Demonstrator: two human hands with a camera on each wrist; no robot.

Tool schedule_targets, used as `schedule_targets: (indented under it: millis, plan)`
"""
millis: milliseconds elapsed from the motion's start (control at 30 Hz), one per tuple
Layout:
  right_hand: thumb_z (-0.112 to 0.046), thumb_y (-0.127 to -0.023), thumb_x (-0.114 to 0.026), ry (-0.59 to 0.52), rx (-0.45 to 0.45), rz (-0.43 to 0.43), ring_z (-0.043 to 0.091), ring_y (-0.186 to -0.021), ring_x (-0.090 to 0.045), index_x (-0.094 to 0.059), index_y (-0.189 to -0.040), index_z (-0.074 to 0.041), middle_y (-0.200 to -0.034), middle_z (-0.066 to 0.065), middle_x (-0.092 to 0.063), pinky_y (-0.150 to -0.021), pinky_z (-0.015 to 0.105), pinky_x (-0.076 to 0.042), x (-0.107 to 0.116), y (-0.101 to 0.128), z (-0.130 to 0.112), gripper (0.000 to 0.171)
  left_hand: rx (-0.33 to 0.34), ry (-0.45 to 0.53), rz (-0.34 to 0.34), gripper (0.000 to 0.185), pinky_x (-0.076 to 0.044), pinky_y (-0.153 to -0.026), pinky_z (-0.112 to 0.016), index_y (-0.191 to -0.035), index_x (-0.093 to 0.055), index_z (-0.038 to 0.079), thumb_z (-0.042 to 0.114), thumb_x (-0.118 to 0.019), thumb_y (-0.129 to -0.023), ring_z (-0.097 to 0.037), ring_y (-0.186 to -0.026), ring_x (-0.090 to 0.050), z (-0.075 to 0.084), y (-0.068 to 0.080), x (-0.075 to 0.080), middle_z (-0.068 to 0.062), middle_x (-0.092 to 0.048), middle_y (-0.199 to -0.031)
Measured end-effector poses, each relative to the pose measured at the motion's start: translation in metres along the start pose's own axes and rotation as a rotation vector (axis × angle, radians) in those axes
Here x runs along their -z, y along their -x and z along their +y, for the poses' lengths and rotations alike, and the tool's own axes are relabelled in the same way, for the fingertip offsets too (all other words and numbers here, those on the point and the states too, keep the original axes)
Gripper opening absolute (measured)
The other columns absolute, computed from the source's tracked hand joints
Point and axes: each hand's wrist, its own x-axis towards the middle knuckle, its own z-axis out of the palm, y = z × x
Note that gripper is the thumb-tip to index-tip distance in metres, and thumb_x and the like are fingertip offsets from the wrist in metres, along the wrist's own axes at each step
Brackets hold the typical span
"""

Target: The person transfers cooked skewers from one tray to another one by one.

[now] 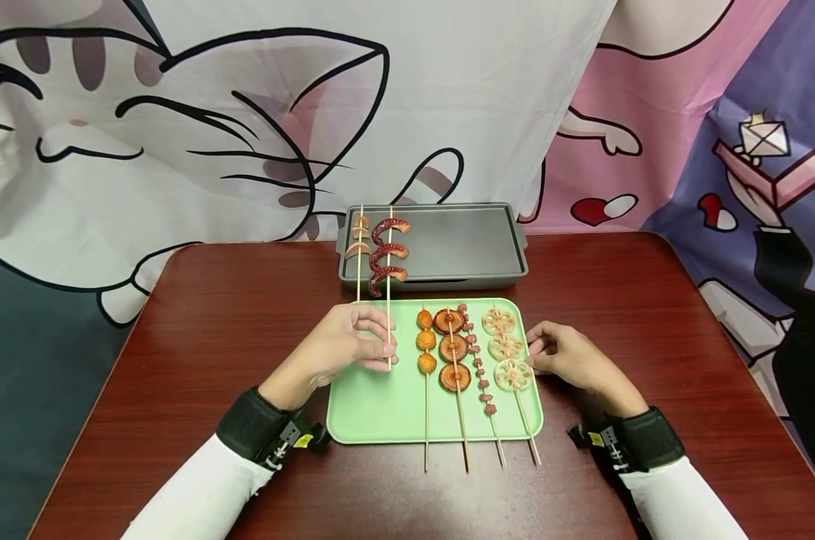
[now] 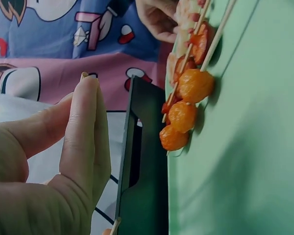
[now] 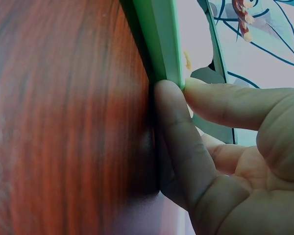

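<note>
My left hand pinches the lower ends of two skewers between thumb and fingers. One carries a red spiral sausage, the other pale sausage pieces; both reach up over the grey baking tray. In the left wrist view the fingers lie straight against the thumb. My right hand is at the right edge of the green tray, and its thumb and forefinger pinch the rim. On the green tray lie an orange ball skewer, a mushroom skewer, a pink bits skewer and a lotus root skewer.
All of this sits on a dark red wooden table. A cartoon cat curtain hangs behind it. The grey tray's right part is bare metal. Skewer sticks overhang the green tray's near edge.
</note>
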Motion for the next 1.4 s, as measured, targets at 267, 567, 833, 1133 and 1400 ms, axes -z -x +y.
schedule_targets:
  millis: [267, 567, 833, 1133, 1400]
  plan:
    - [0.0, -0.092, -0.072, 0.025, 0.008, 0.009, 0.014, -0.08, -0.063, -0.06, -0.119, 0.01, -0.096, 0.014, -0.065, -0.066, 0.022, -0.059, 0.0, 0.0, 0.001, 0.032, 0.022, -0.021, -0.034, 0.024, -0.067, -0.075, -0.049, -0.109, -0.057, -0.013, -0.014, -0.069, -0.089, -0.025, -0.076, -0.077, -0.007, 0.009, -0.003, -0.011, -0.064, -0.087]
    - [0.0, -0.092, -0.072, 0.014, 0.001, 0.003, 0.015, -0.081, -0.063, -0.06, -0.12, 0.01, -0.097, 0.015, -0.065, -0.066, 0.022, -0.059, 0.0, 0.0, 0.001, 0.032, 0.055, -0.027, -0.074, 0.028, -0.067, -0.074, -0.046, -0.11, -0.052, -0.02, -0.017, -0.07, -0.088, -0.029, -0.077, -0.077, -0.017, 0.019, -0.011, -0.011, -0.063, -0.084]
    - [0.0, -0.092, -0.072, 0.012, 0.004, 0.001, 0.015, -0.08, -0.063, -0.059, -0.12, 0.011, -0.097, 0.015, -0.064, -0.066, 0.023, -0.06, 0.0, -0.001, 0.001, 0.033, 0.058, -0.013, -0.118, 0.021, -0.067, -0.072, -0.044, -0.103, -0.054, -0.015, -0.017, -0.069, -0.088, -0.028, -0.075, -0.077, -0.025, 0.026, -0.019, -0.011, -0.065, -0.082]
    - [0.0, -0.091, -0.072, 0.016, 0.009, 0.003, 0.014, -0.08, -0.063, -0.06, -0.12, 0.01, -0.097, 0.015, -0.065, -0.065, 0.022, -0.058, 0.0, -0.001, 0.002, 0.033, 0.078, -0.002, -0.14, 0.02, -0.067, -0.072, -0.043, -0.101, -0.053, -0.014, -0.019, -0.066, -0.088, -0.028, -0.074, -0.077, -0.033, 0.033, -0.024, -0.013, -0.066, -0.081]
    - [-0.002, -0.091, -0.073, 0.03, 0.012, 0.013, 0.014, -0.079, -0.062, -0.061, -0.119, 0.009, -0.096, 0.014, -0.065, -0.065, 0.022, -0.057, 0.0, 0.0, 0.001, 0.032, 0.096, -0.054, -0.174, 0.022, -0.067, -0.072, -0.04, -0.104, -0.05, -0.019, -0.02, -0.065, -0.088, -0.028, -0.073, -0.076, -0.039, 0.039, -0.026, -0.014, -0.064, -0.081]
